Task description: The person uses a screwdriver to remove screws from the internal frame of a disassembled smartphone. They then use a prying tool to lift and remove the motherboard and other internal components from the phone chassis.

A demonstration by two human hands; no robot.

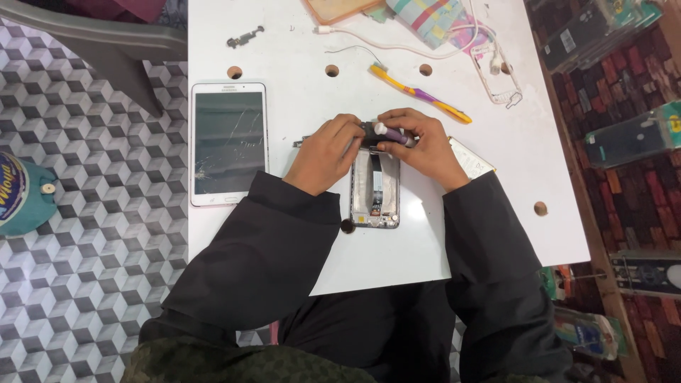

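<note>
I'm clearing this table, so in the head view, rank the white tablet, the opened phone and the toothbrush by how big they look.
Largest to smallest:
1. white tablet
2. opened phone, top hidden by the hands
3. toothbrush, long but very thin

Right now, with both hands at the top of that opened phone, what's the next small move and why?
Probably keep the left hand bracing the opened phone while the right hand works the purple-handled tool at its top edge; both hands already meet there.
</note>
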